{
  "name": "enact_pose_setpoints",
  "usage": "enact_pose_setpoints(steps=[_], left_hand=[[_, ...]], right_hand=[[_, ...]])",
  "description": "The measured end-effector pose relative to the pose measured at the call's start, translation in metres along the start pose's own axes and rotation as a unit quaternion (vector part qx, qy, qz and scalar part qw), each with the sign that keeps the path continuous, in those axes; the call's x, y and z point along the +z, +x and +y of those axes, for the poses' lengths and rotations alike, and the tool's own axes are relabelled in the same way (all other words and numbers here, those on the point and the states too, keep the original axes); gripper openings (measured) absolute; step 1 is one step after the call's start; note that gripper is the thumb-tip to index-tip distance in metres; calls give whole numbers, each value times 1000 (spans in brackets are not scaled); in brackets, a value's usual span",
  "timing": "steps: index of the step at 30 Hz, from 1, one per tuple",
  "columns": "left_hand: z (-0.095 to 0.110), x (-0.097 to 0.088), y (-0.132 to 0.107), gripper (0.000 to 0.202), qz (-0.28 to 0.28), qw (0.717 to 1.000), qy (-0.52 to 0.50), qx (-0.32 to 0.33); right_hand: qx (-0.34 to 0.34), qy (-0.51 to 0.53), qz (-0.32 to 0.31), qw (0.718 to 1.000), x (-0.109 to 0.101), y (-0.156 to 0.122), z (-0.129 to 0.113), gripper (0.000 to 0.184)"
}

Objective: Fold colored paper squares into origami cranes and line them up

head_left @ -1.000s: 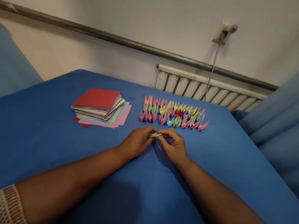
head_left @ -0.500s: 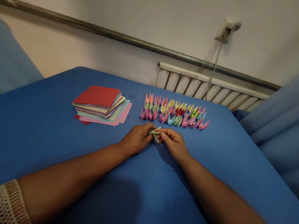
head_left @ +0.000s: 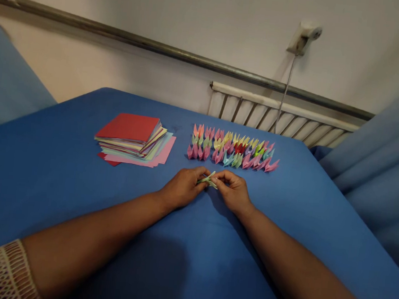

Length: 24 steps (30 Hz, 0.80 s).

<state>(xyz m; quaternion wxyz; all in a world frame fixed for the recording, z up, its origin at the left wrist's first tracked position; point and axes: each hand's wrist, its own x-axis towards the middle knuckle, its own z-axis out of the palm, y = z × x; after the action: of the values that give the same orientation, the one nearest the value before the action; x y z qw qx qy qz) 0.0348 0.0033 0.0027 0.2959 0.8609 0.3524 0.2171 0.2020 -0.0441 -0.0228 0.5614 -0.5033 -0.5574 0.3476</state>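
Between my two hands is a small folded piece of pale green paper (head_left: 209, 179), with thin pointed strips sticking out. My left hand (head_left: 185, 186) pinches it from the left, fingers closed. From the right, my right hand (head_left: 233, 189) grips its other side between thumb and fingers. Its exact folded shape is partly hidden by my fingertips. Just beyond my hands stand several folded paper cranes (head_left: 233, 148) in rows, in pink, yellow, green, blue and red. To the left lies a stack of coloured paper sheets (head_left: 128, 128) with a red sheet on top.
A blue cloth (head_left: 58, 168) covers the table. Behind it are a white radiator (head_left: 260, 113), a metal pipe (head_left: 160, 48) along the wall, and a socket with a plug and cord (head_left: 301, 39). Blue curtains (head_left: 390, 165) hang at both sides.
My right hand has curled in closer around the green paper, and the paper's pointed strips have shifted in angle. The cranes and the paper stack stay where they were.
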Motion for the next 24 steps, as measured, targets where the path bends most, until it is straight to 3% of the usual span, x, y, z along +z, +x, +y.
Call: enact_pose_setpoints(steps=[10, 16, 19, 24], left_hand=[[2, 0, 0, 20, 7, 1000, -11, -11], [1, 1, 1, 15, -8, 999, -36, -8], [4, 2, 0, 14, -32, 996, -80, -19], [7, 9, 0, 15, -85, 962, -244, -92]], right_hand=[[9, 0, 10, 1000, 0, 2, 3, 18], [-121, -93, 4, 988, -8, 4, -7, 10], [-151, -107, 1, 983, -11, 5, -13, 6], [-102, -58, -9, 993, -11, 7, -13, 13]])
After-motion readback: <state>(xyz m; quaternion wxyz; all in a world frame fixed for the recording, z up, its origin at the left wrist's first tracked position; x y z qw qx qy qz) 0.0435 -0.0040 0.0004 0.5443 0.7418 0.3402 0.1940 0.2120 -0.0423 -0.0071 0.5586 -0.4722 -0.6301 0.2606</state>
